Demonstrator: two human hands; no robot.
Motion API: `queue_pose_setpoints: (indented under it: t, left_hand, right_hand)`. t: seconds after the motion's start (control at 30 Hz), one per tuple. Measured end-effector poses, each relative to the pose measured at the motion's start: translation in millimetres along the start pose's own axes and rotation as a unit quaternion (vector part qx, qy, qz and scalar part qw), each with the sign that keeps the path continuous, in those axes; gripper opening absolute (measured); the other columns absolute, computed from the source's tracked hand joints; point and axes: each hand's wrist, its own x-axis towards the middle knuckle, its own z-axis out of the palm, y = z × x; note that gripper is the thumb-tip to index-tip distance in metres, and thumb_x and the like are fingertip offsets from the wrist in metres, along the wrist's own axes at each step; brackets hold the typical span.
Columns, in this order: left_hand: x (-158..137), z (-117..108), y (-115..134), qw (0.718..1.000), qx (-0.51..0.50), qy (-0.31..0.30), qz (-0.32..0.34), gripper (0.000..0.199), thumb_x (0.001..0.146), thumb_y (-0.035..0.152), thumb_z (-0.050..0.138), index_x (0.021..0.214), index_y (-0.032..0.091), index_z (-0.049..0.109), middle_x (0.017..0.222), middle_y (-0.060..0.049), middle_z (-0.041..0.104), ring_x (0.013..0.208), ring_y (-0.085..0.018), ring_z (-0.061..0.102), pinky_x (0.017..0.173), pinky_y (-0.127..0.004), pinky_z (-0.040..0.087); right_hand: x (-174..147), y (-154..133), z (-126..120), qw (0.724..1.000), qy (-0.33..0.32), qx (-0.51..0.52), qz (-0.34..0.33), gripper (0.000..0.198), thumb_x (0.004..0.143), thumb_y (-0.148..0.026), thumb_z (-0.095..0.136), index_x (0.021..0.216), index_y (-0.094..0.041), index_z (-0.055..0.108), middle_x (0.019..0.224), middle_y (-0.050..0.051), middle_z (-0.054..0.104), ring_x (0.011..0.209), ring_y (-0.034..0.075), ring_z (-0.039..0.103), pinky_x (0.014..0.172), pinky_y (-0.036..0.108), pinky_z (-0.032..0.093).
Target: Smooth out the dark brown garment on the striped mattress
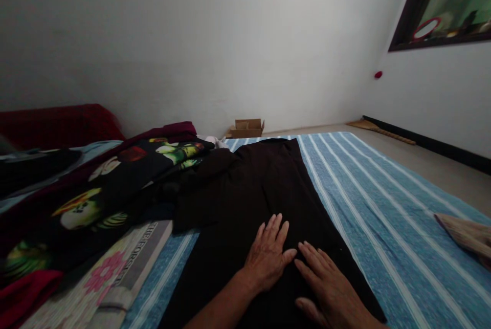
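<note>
Pale walls (230, 37) rise beyond the blue-and-white striped sheet (383, 216) in front of us. We rest our left hand (269, 253) palm down on a dark garment (249, 191), its fingers stretched out and a little apart, gripping nothing. Our right hand (326, 280) lies just beside it over the same garment, fingers likewise extended, thumb spread away. We see the garment laid on the sheet beneath both hands, reaching forward past our fingertips; a dark cloth with bright prints (126, 180) lies to its left.
</note>
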Motion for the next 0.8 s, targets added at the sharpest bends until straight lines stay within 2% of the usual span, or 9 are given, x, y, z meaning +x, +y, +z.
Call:
queue_pose_setpoints:
  t: [0.17,0.23,0.33,0.47,0.63,0.8]
  left_hand:
    - [-9.4,-4.3,-2.3,0.999,-0.018,0.041,0.02,0.057,0.089,0.043,0.04,0.139,0.019,0.026,0.149,-0.011,0.019,0.136,-0.024,0.013,0.107,-0.049,0.023]
    - [-21.2,-9.0,-1.7,0.996,-0.029,0.073,0.03,0.052,0.087,0.037,0.045,0.133,0.016,0.036,0.146,-0.013,0.027,0.135,-0.024,0.02,0.106,-0.048,0.028]
    - [-46.4,-14.0,1.1,0.99,-0.051,0.115,0.067,0.034,0.081,0.027,0.054,0.112,0.016,0.052,0.138,-0.013,0.042,0.13,-0.025,0.033,0.104,-0.045,0.035]
    - [-79.1,-12.7,6.0,0.987,-0.069,0.096,0.109,0.022,0.071,0.02,0.06,0.093,0.019,0.056,0.131,-0.011,0.05,0.124,-0.026,0.042,0.102,-0.043,0.039]
    - [-95.2,-7.2,9.5,0.987,-0.062,0.075,0.127,0.026,0.068,0.015,0.059,0.093,0.021,0.055,0.132,-0.01,0.049,0.124,-0.024,0.041,0.101,-0.04,0.04]
    - [-93.1,-8.0,12.7,0.979,-0.054,0.123,0.15,0.033,0.069,0.009,0.051,0.099,0.02,0.055,0.125,-0.009,0.056,0.118,-0.022,0.049,0.098,-0.038,0.044]
  right_hand:
    - [1.2,-3.4,-2.9,0.994,0.082,0.007,-0.077,0.039,0.077,-0.051,0.059,0.1,-0.02,0.059,0.122,0.015,0.056,0.12,0.028,0.045,0.094,0.042,0.041]
    - [1.3,-5.5,-9.7,0.991,0.099,0.01,-0.091,0.024,0.079,-0.043,0.059,0.089,-0.021,0.058,0.119,0.013,0.058,0.118,0.026,0.047,0.095,0.04,0.041]
    - [-0.9,-7.1,-21.5,0.987,0.118,0.01,-0.112,0.004,0.083,-0.025,0.053,0.085,-0.022,0.056,0.116,0.011,0.061,0.116,0.022,0.05,0.093,0.036,0.043]
    - [-9.8,-7.5,-34.0,0.983,0.133,0.003,-0.128,0.012,0.086,-0.015,0.044,0.082,-0.021,0.053,0.11,0.009,0.064,0.114,0.019,0.052,0.092,0.034,0.044]
    - [-21.6,-6.8,-40.4,0.986,0.108,0.005,-0.125,0.019,0.085,-0.01,0.039,0.075,-0.021,0.051,0.11,0.011,0.064,0.112,0.021,0.053,0.09,0.038,0.046]
    - [-29.2,-4.0,-36.7,0.988,0.104,0.027,-0.108,0.017,0.086,-0.012,0.04,0.082,-0.02,0.054,0.116,0.012,0.06,0.116,0.022,0.049,0.09,0.039,0.045]
